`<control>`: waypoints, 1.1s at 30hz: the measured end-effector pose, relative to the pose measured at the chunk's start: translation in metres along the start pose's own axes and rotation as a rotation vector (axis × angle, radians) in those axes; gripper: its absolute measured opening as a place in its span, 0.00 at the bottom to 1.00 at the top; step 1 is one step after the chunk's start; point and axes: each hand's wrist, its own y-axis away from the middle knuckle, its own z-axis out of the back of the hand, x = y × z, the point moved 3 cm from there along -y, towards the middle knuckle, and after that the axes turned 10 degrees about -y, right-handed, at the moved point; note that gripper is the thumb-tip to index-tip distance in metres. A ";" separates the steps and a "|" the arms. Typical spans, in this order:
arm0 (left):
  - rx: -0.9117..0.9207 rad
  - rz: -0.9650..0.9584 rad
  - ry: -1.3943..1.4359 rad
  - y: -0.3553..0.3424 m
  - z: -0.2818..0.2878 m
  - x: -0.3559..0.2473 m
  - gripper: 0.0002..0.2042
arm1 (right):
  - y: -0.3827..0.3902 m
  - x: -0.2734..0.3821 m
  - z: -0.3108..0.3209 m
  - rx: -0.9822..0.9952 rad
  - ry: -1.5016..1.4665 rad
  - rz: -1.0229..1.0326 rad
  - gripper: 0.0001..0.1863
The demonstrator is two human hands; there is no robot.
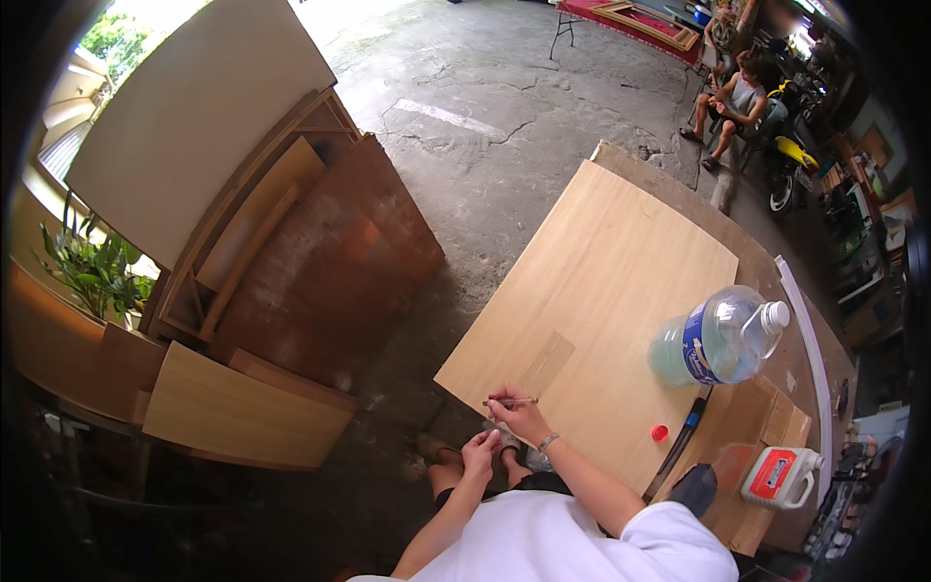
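Note:
A pale wooden panel [592, 262] lies on the workbench before me. My right hand [524, 419] is closed round a slim pencil or pen [521, 401], held almost level over the panel's near left edge. Just below and to the left, my left hand [479, 454] has its fingers pinched together beside that edge. Whatever they may hold is too small to make out. A rectangular strip [546, 361] of slightly different tone shows on the panel ahead of my right hand.
A large clear jug [722, 339] of pale liquid stands on the panel's right side, near a red cap [660, 434]. Farther right are a white jug [779, 477] and a long white strip [810, 349]. Wooden boards [247, 407] lean at left. Two people sit far right.

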 end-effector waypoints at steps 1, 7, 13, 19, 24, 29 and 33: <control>0.010 0.000 -0.020 -0.001 0.001 0.000 0.10 | 0.002 0.000 0.000 -0.011 0.017 0.034 0.09; 0.006 -0.030 -0.033 -0.008 0.005 0.005 0.09 | 0.023 -0.006 0.026 -0.108 -0.085 -0.013 0.09; -0.008 -0.020 0.012 0.004 -0.001 -0.003 0.08 | 0.036 0.002 0.057 -0.130 0.007 -0.054 0.08; -0.011 -0.147 -0.028 0.000 -0.004 -0.005 0.06 | 0.019 -0.001 0.060 -0.101 0.274 -0.103 0.10; -0.036 -0.137 -0.016 -0.003 -0.001 0.008 0.07 | 0.005 0.002 0.046 0.114 0.461 0.020 0.07; -0.070 -0.142 0.046 0.009 0.004 0.007 0.08 | 0.001 -0.006 0.030 0.254 0.652 0.040 0.06; -0.077 -0.139 0.105 0.013 0.004 0.006 0.09 | -0.007 -0.018 0.017 0.410 0.834 0.098 0.06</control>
